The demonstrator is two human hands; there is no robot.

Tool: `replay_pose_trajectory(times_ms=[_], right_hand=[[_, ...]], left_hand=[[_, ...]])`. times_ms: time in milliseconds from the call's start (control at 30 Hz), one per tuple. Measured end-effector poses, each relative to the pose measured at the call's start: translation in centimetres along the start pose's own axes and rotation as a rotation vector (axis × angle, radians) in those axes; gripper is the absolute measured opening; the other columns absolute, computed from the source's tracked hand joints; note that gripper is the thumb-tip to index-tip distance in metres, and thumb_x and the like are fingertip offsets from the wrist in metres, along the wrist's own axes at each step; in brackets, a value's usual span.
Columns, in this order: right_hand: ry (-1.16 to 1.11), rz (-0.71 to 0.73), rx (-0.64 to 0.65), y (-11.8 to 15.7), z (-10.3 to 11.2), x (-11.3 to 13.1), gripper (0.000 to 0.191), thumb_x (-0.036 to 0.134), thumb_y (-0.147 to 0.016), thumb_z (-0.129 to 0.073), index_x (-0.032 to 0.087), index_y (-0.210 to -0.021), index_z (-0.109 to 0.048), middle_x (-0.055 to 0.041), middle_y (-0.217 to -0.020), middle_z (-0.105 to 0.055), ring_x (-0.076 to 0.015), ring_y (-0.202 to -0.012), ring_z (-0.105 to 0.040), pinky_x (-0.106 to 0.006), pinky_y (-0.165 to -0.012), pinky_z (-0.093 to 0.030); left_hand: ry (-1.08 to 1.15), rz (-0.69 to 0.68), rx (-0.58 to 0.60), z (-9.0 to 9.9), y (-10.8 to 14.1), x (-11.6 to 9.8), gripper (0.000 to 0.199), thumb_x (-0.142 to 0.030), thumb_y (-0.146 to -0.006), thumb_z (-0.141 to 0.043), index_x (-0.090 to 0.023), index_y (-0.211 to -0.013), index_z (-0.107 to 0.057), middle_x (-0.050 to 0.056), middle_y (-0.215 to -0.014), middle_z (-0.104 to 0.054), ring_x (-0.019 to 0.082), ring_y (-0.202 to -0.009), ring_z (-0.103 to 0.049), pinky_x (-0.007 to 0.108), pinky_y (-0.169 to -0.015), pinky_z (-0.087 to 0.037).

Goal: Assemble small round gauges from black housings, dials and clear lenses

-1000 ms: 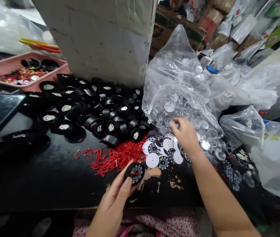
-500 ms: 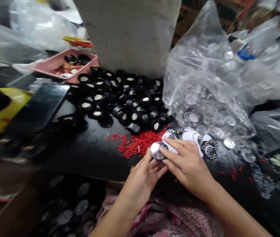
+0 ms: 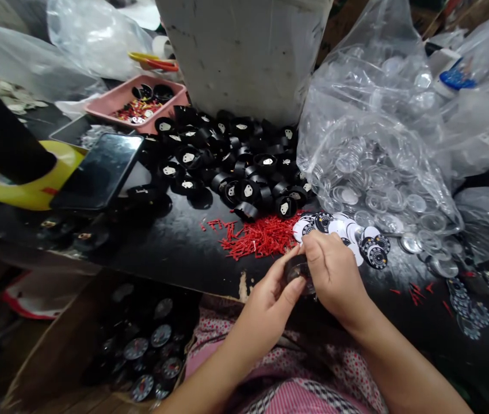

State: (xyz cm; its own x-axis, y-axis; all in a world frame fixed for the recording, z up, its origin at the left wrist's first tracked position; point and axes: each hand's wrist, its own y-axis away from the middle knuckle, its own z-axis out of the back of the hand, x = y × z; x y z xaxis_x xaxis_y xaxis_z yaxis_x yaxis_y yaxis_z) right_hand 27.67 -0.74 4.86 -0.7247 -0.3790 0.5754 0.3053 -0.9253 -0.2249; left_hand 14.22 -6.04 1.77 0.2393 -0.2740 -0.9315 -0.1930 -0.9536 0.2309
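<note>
My left hand (image 3: 272, 296) is closed around a small round black gauge (image 3: 295, 268), its thumb lying across the near side. Pressed against the same gauge from the right is my right hand (image 3: 335, 273), fingers curled and thumb on the rim. Those fingers hide part of the gauge. Just beyond my hands lies a heap of red pointers (image 3: 266, 234). White and black printed dial discs (image 3: 348, 227) overlap beside it. Many black round cases (image 3: 244, 167) are piled farther back.
An open plastic bag (image 3: 369, 138) of clear round lenses stands at the right. To the left are a phone (image 3: 102, 172), a yellow tape roll (image 3: 15, 187) and a pink tray (image 3: 158, 118) of small parts. Below the table edge, a carton holds several gauges (image 3: 160, 335).
My right hand has gone from flat fingers over the gauge to a curled grip. The gauge is now tilted, its dark side showing. The view has shifted left.
</note>
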Motion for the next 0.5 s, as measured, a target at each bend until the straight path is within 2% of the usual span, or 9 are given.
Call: replay_pose_trajectory(times_ms=[167,267,367,433,500], right_hand=[[-0.048,0.011,-0.036,0.5,-0.5,0.7,0.038,0.030,-0.103,-0.031,0.023,-0.067,-0.043,0.0006,-0.062,-0.051,-0.0151,-0.062,-0.046,-0.031,-0.065,-0.036],[-0.137,0.011,0.119,0.7,-0.3,1.2,0.038,0.035,-0.103,-0.036,0.021,-0.071,-0.052,0.0007,-0.066,-0.059,-0.0145,-0.063,-0.052,-0.031,-0.069,-0.040],[-0.192,0.061,0.288,0.5,1.3,0.2,0.029,0.036,-0.101,-0.044,0.022,-0.085,-0.063,-0.0007,-0.079,-0.070,-0.0159,-0.073,-0.062,-0.031,-0.072,-0.044],[-0.131,0.033,0.252,-0.4,3.2,-2.2,0.024,0.035,-0.099,-0.047,0.023,-0.091,-0.066,-0.0032,-0.087,-0.073,-0.0187,-0.079,-0.066,-0.032,-0.072,-0.047],[0.049,-0.085,0.143,-2.1,5.2,-5.7,0.024,0.037,-0.097,-0.050,0.022,-0.091,-0.068,-0.0060,-0.090,-0.074,-0.0227,-0.080,-0.067,-0.035,-0.071,-0.048]], left_hand=[[-0.061,0.000,-0.002,0.0,0.2,-0.9,0.043,-0.030,-0.092,-0.059,-0.025,-0.135,-0.057,0.007,-0.145,-0.057,0.023,-0.137,-0.048,0.039,-0.116,-0.035],[-0.153,0.028,-0.026,1.0,1.3,-1.1,0.040,-0.031,-0.090,-0.060,-0.026,-0.130,-0.062,0.007,-0.138,-0.063,0.025,-0.130,-0.056,0.042,-0.112,-0.039],[-0.280,0.129,-0.119,4.8,4.5,-1.0,0.036,-0.038,-0.087,-0.063,-0.032,-0.121,-0.068,0.005,-0.132,-0.068,0.030,-0.122,-0.062,0.049,-0.110,-0.041],[-0.409,0.172,-0.228,8.5,7.5,-1.0,0.038,-0.043,-0.079,-0.070,-0.036,-0.117,-0.071,0.005,-0.129,-0.069,0.036,-0.122,-0.061,0.055,-0.110,-0.039],[-0.591,0.121,-0.376,12.0,10.4,-1.2,0.037,-0.043,-0.071,-0.078,-0.041,-0.108,-0.075,0.001,-0.130,-0.069,0.038,-0.130,-0.054,0.054,-0.115,-0.034]])
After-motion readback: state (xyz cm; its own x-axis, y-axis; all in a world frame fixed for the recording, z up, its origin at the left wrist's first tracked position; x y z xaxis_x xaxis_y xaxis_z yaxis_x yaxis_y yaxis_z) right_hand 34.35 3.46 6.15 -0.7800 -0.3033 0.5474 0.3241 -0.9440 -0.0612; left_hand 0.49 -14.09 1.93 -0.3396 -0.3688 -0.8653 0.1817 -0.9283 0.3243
